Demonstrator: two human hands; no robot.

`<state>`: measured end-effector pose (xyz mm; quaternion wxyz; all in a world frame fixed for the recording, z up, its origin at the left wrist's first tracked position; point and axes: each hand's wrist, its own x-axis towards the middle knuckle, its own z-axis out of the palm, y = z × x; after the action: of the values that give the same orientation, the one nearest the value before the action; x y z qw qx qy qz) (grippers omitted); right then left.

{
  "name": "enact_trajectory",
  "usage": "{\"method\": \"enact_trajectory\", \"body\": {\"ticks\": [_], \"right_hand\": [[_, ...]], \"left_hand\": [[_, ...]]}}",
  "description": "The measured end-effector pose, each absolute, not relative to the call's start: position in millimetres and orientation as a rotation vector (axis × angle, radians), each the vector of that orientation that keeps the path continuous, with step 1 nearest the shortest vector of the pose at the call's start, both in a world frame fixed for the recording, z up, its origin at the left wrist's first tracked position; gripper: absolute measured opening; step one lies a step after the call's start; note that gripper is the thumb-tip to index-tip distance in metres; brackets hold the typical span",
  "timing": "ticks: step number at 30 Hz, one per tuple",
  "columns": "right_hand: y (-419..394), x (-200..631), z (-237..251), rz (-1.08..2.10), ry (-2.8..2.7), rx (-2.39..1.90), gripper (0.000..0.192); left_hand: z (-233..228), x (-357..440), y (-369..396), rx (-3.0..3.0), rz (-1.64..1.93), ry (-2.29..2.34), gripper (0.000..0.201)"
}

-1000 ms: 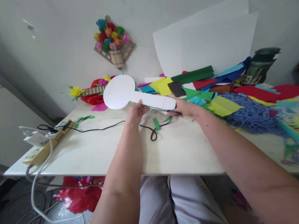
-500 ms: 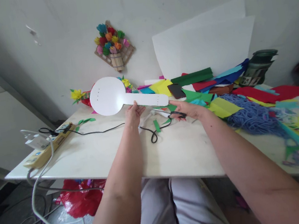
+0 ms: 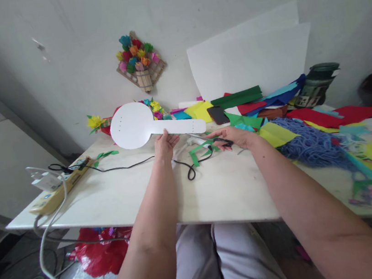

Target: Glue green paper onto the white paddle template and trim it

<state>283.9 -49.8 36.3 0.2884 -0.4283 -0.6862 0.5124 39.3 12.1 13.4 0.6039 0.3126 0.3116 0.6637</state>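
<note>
A white paddle-shaped cutout, with a round head and a long handle, is held up above the table. My left hand pinches the lower edge of its handle, thumb in front. Small dark holes dot the head and the handle's end. My right hand is closed on scissors with black handles, their blades pointing left just under the handle's end. Below the hands lie a green paper strip, a white tool partly hidden, and a looped black cord.
A yellow power strip with a white charger is at the table's left. Coloured paper sheets, a phone, blue yarn and a dark green bottle crowd the back and right. Craft flowers hang on the wall.
My right hand's fingers have come away from the end of the cutout's handle, still with the scissors. The green paper under the hands lies differently. My left hand keeps its hold.
</note>
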Motion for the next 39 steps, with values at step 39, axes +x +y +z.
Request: {"method": "enact_trajectory", "body": {"ticks": [39], "right_hand": [[-33.1,244.3,32.2,0.927,-0.939,-0.998,0.039]], "left_hand": [[22.3,56.3,0.5,0.745,1.471,0.580,0.017]]}}
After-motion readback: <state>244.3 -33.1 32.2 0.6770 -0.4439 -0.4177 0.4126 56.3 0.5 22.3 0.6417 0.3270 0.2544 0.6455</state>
